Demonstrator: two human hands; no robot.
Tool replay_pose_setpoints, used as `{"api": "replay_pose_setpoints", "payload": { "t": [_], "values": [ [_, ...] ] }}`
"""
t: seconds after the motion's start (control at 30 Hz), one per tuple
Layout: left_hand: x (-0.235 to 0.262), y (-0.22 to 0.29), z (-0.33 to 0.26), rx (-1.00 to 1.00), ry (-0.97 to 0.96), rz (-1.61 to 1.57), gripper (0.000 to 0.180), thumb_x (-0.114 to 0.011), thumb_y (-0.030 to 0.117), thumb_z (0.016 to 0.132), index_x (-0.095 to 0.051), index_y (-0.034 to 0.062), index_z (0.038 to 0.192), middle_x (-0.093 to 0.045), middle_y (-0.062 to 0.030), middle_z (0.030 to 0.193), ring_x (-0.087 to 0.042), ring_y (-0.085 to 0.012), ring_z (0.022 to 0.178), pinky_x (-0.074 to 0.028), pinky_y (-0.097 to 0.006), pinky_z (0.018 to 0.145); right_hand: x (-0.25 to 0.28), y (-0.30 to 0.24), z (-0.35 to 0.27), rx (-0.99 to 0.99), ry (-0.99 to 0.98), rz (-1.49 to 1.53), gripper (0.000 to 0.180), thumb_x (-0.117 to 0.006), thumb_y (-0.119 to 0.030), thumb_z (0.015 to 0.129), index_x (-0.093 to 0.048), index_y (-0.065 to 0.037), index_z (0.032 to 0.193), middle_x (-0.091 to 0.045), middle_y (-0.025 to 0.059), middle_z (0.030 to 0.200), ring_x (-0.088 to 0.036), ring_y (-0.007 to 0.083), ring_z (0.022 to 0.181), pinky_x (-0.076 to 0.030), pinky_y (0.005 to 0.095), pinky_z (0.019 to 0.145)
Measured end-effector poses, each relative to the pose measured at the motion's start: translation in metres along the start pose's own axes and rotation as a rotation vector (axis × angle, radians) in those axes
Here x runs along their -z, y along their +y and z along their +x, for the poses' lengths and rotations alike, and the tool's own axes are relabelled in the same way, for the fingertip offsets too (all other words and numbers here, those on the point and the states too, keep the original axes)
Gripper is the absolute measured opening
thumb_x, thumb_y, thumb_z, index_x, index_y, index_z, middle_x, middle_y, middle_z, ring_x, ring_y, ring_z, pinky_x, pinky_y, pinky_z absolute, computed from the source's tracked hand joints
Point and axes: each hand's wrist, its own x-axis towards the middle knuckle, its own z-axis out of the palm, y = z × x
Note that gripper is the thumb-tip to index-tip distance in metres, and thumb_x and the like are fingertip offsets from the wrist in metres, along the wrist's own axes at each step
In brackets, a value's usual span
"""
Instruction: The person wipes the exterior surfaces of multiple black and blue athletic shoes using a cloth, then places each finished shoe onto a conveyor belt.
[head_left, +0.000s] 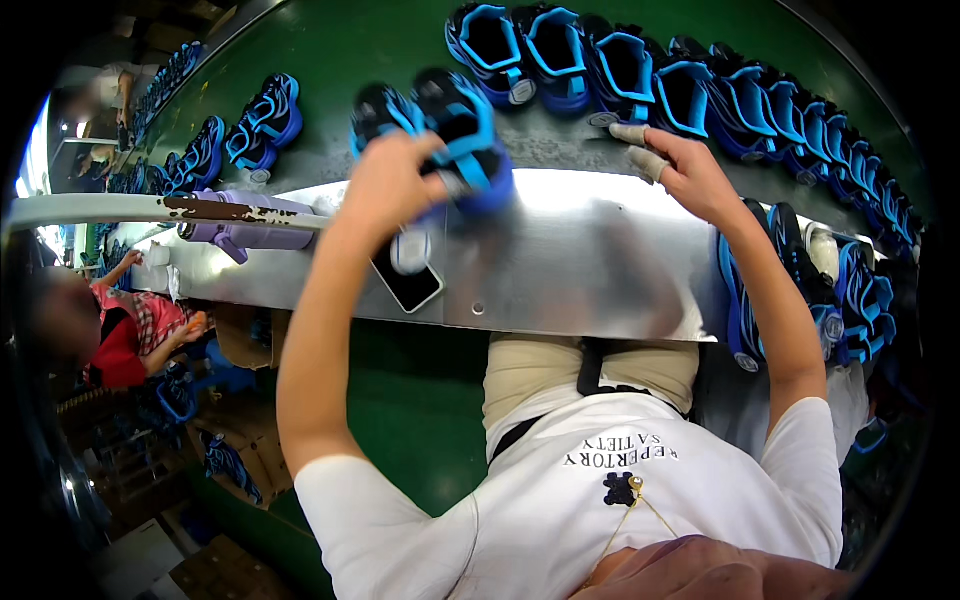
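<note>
My left hand (395, 185) is closed on a pair of black and blue sneakers (465, 135), held above the near edge of the belt and slightly blurred. A round white tag (411, 250) hangs below that hand, over a phone (410, 287) lying on the metal bench. My right hand (690, 170) has its fingers stretched apart, with pale covers on two fingertips. Those tips are beside the round tag (603, 119) of a sneaker in the row; whether they touch it I cannot tell.
A long row of sneakers (770, 105) curves along the green belt (350, 45). More sneakers (740, 300) stand near my right arm. A chipped white pipe (100, 208) crosses before a purple bottle (270, 235) beside the metal bench (560, 290). A co-worker (150, 320) is at left.
</note>
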Motion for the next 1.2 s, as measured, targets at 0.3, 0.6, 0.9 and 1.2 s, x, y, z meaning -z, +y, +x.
{"api": "replay_pose_setpoints", "payload": {
  "t": [0.3,0.6,0.9,1.2],
  "values": [
    [-0.088,-0.021,0.153,-0.133,0.234,-0.084,0.054,-0.068,0.027,0.081,-0.057,0.0032,0.127,-0.055,-0.0198,0.131,-0.053,-0.0347,0.120,-0.043,-0.041,0.102,-0.032,0.013,0.136,0.039,0.096,-0.666,0.057,-0.062,-0.030,0.090,-0.042,-0.016,0.141,-0.067,0.0239,0.095,-0.063,0.0422,0.094,-0.049,0.0484,0.082],
    [-0.060,0.044,0.034,-0.242,-0.022,-0.469,0.019,-0.062,0.020,0.081,-0.060,0.0027,0.089,-0.056,-0.0183,0.086,-0.056,-0.0380,0.081,-0.044,-0.043,0.068,0.008,-0.030,0.011,0.031,-0.285,-0.187,0.023,-0.065,-0.026,0.087,-0.063,-0.004,0.093,-0.059,0.0153,0.064,-0.058,0.0292,0.055,-0.046,0.0355,0.056],
    [-0.064,0.121,-0.141,-0.248,-0.198,-0.638,0.030,-0.063,-0.002,0.070,-0.060,0.0023,0.100,-0.061,-0.0121,0.102,-0.060,-0.0314,0.088,-0.050,-0.038,0.075,-0.009,-0.013,-0.149,0.005,-0.587,-0.440,0.037,-0.069,-0.010,0.073,-0.063,-0.008,0.109,-0.065,0.0169,0.074,-0.063,0.0365,0.067,-0.049,0.0410,0.060],
    [-0.084,0.125,-0.083,0.061,0.281,-0.409,0.045,-0.072,-0.004,0.064,-0.059,0.0043,0.107,-0.063,-0.0146,0.108,-0.060,-0.0345,0.101,-0.050,-0.041,0.084,-0.031,0.001,-0.082,0.561,0.108,-0.591,0.059,-0.074,0.002,0.063,-0.061,-0.009,0.120,-0.063,0.0122,0.098,-0.061,0.0319,0.090,-0.052,0.0384,0.078]
  ]
}}
